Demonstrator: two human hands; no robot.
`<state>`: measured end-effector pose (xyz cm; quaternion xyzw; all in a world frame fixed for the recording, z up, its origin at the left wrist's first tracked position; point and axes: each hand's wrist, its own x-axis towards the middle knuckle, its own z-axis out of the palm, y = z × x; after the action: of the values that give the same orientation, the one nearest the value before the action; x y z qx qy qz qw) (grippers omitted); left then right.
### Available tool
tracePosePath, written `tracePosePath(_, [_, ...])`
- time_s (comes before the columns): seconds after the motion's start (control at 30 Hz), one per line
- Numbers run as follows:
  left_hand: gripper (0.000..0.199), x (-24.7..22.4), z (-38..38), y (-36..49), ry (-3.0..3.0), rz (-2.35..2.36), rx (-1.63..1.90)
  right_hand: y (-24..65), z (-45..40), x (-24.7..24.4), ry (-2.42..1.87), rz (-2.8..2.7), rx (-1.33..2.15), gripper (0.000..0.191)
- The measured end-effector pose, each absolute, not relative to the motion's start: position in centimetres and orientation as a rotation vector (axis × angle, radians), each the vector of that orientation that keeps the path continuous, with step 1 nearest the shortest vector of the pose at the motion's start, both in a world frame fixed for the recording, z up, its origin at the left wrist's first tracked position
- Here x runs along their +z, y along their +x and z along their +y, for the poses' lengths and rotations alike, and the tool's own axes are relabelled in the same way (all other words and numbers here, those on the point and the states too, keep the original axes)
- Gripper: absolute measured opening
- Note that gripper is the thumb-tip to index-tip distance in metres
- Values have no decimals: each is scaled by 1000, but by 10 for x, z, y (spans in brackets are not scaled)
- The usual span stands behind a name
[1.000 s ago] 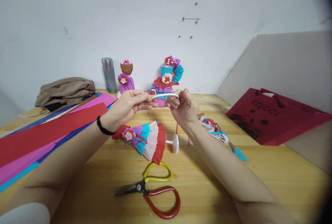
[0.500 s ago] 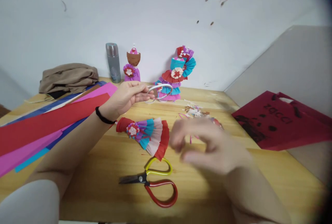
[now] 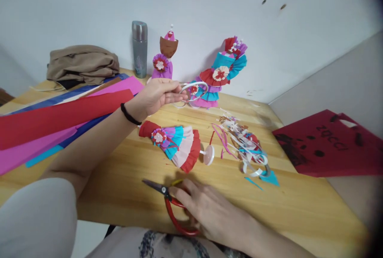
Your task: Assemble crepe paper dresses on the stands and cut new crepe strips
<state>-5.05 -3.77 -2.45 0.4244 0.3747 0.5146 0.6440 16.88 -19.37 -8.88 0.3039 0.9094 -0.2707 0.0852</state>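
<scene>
Ahead of me, my left hand [image 3: 163, 93] pinches a white ring [image 3: 195, 99] that looks like a roll of tape. Near the front edge of the table, my right hand [image 3: 211, 212] is closed around the handles of the scissors [image 3: 159, 187]. One handle is red and the other yellow, and the yellow one is mostly covered by my fingers. Between my hands lies a small paper dress [image 3: 176, 144] with red, purple, blue and pale pink ruffles and a flower, on a stand with a white round base [image 3: 208, 155].
Colored paper sheets [image 3: 60, 120] and a brown cloth [image 3: 82, 64] lie at left. A flask [image 3: 139, 50] and two more paper dresses, one purple [image 3: 163, 64] and one multicolored [image 3: 223, 66], stand by the wall. Paper scraps [image 3: 243, 142] and a red bag [image 3: 317, 146] are at right.
My right hand has come down from above the table onto the scissors and closed on their handles. My left hand still holds the white ring. The camera view has shifted.
</scene>
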Motion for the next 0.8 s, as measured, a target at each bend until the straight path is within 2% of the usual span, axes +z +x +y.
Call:
tracePosePath(0.13, [30, -26, -38, -54, 959, 827, 1161, 188, -195, -77, 1107, 2566, -1217, 68])
tracePosePath(0.2, [28, -28, -38, -55, 978, 803, 1148, 200, -191, -74, 1212, 2542, -1628, 63])
tracePosePath(0.27, [25, -31, -37, -55, 1006, 794, 1127, 209, -183, -76, 1212, 2429, -2200, 61])
tracePosePath(0.3, [24, -32, -37, -54, 1018, 797, 1114, 211, -178, -77, 1191, 2329, -2458, 65])
tracePosePath(0.37, [23, -35, -37, -53, 1033, 806, 1096, 212, -163, -79, 1177, 2212, -2761, 74])
tracePosePath(0.53, [23, -38, -35, -48, 1003, 831, 1076, 200, -126, -73, 1010, 2214, -2959, 85])
tracePosePath(0.63, [27, -38, -34, -45, 961, 862, 1072, 192, -115, -69, 832, 2155, -2989, 78])
tracePosePath(0.8, [25, -38, -35, -41, 944, 884, 1075, 186, -107, -67, 1084, 2087, -2999, 63])
